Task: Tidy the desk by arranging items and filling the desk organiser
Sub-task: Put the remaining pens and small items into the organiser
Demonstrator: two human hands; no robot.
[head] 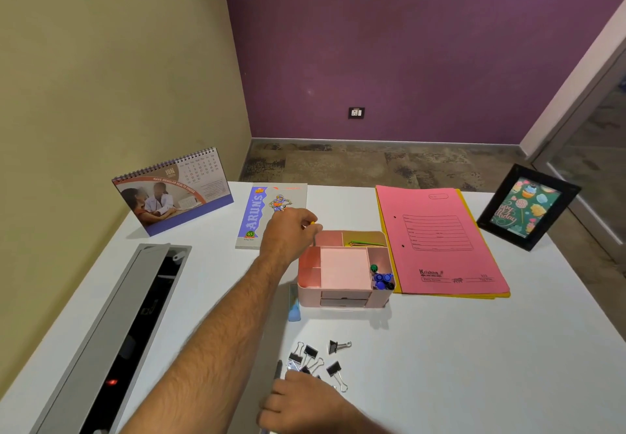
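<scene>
Pink desk organiser (343,266) sits mid-desk, touching the pink folder (440,240) on its right; pencils lie in its back compartment, blue pins in the right one. Left hand (289,230) hovers over its back-left corner, fingers pinching a small yellow-tipped item (312,223). Right hand (298,399) curls around a grey pen (278,369) beside binder clips (316,359) near the front edge.
</scene>
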